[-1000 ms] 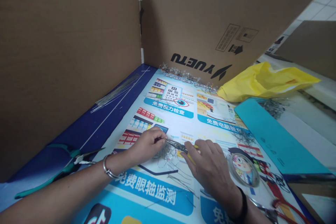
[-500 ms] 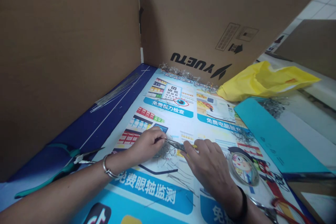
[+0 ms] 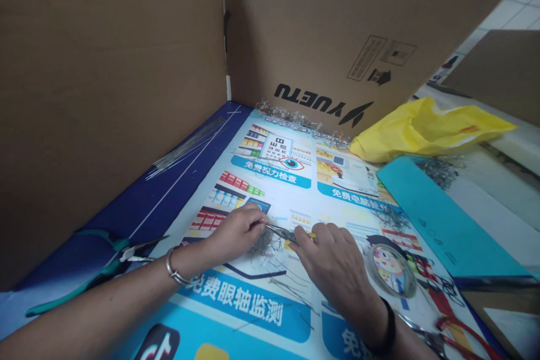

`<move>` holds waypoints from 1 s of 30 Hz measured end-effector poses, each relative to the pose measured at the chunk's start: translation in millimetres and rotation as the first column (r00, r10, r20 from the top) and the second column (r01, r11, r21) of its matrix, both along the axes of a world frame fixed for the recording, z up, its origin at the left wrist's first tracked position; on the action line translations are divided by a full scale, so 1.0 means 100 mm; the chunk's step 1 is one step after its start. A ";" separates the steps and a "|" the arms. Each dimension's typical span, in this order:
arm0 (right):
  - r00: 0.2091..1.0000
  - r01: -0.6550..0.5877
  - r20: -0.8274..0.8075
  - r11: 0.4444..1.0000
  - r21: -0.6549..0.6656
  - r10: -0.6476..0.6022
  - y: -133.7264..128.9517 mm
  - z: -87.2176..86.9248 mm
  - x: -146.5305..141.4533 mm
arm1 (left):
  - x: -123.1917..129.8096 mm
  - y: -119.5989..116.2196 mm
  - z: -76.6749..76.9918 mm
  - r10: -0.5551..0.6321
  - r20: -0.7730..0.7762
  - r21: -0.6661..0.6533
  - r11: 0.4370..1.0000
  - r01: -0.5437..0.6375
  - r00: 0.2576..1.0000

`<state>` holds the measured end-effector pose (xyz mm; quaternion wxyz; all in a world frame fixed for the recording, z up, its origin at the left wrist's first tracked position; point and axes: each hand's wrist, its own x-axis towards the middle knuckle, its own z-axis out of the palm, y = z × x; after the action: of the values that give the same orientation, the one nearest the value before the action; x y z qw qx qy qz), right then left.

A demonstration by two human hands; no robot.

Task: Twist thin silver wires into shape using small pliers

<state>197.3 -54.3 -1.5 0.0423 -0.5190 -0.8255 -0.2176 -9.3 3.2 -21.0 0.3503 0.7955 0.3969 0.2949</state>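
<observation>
My right hand (image 3: 337, 256) is wrapped around the yellow handles of long-nose pliers (image 3: 280, 230), whose metal jaws point left. At the jaw tips, the thumb and forefinger of my left hand (image 3: 238, 233) pinch together. Whatever lies between those fingertips is too small to make out. Beneath the jaws is a tangle of fine bent wire (image 3: 266, 248) on the printed poster sheet (image 3: 291, 208). Several loose straight wires (image 3: 291, 292) lie just in front of it.
Green-handled pliers (image 3: 120, 250) lie left by my forearm. Straight wires (image 3: 185, 146) rest along the cardboard wall (image 3: 109, 67). More bent wire (image 3: 295, 117) lines the back. A tape roll (image 3: 392, 270), red-handled scissors (image 3: 455, 332), a teal board (image 3: 447, 214) and a yellow bag (image 3: 422, 132) are right.
Almost nothing differs. Both hands and the pliers stay in place, and the view has shifted very slightly.
</observation>
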 end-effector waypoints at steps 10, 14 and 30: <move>0.999 0.000 -0.048 1.000 -0.017 -0.001 -0.01 -0.05 0.00 | -0.01 0.00 0.01 -0.009 -0.013 0.017 1.000 0.009 1.000; 0.998 0.000 -0.059 1.000 -0.017 -0.001 -0.01 -0.07 0.00 | -0.01 0.00 0.03 -0.010 -0.020 0.013 1.000 0.010 1.000; 0.988 -0.022 -0.154 0.990 -0.138 0.000 0.09 -0.11 0.08 | -0.01 0.03 0.04 -0.001 0.019 -0.130 0.991 0.004 1.000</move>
<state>205.8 -45.7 -13.0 0.0705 -0.5313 -0.8359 -0.1186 -10.2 6.0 -17.3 0.4057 0.7685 0.4109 0.2756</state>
